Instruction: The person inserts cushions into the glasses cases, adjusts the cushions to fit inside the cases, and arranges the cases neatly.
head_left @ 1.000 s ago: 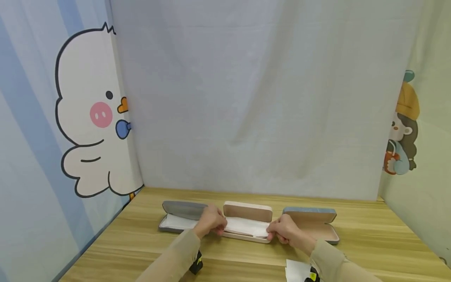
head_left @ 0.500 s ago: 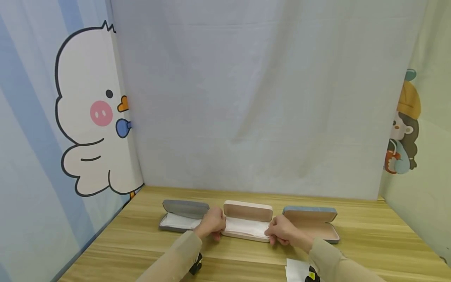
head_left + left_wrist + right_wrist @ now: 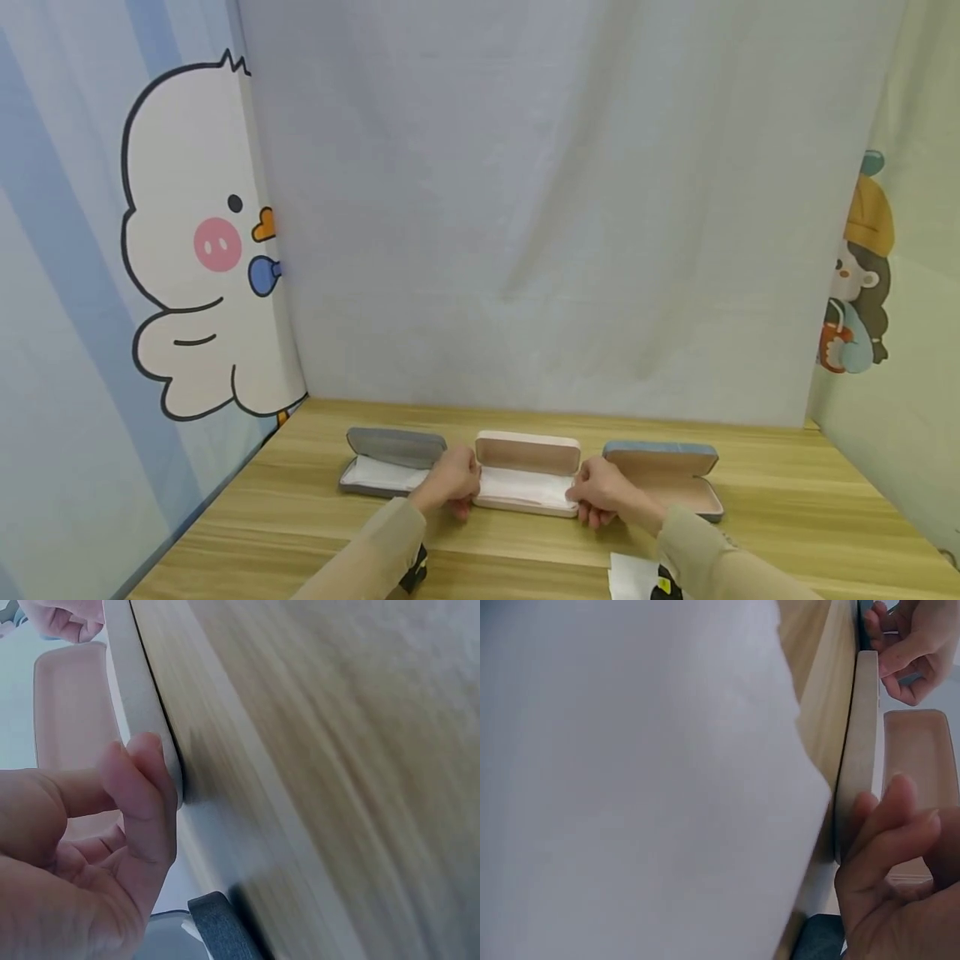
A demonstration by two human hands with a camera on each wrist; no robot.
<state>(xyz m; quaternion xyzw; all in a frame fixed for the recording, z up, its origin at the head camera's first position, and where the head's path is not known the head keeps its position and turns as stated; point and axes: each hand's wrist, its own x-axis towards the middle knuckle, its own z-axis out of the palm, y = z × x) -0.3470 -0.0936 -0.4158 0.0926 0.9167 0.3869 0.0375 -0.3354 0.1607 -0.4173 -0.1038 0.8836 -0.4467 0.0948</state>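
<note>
An open cream glasses case (image 3: 528, 454) stands in the middle of the table, a white cloth (image 3: 525, 486) lying along its base. At the case's left end, my left hand (image 3: 452, 477) pinches the cloth's edge, its other fingers bent outside the wall. My right hand (image 3: 600, 490) does the same at the right front corner, thumb and index finger over the cloth. The left wrist view has my left fingertips (image 3: 150, 754) right at the case's rim. My right fingers (image 3: 889, 832) curl beside the case wall in the right wrist view.
An open grey glasses case (image 3: 396, 447) with a white cloth inside stands to the left. To the right is an open blue glasses case (image 3: 667, 458) with a bare beige lining. White sheets (image 3: 632, 575) lie near the front, by my right sleeve. A grey curtain (image 3: 525, 208) hangs behind the table.
The cloth's right front corner has gone down from over the rim into the cream case, my right fingers following it. My left hand has shifted slightly; the cases have stayed in place.
</note>
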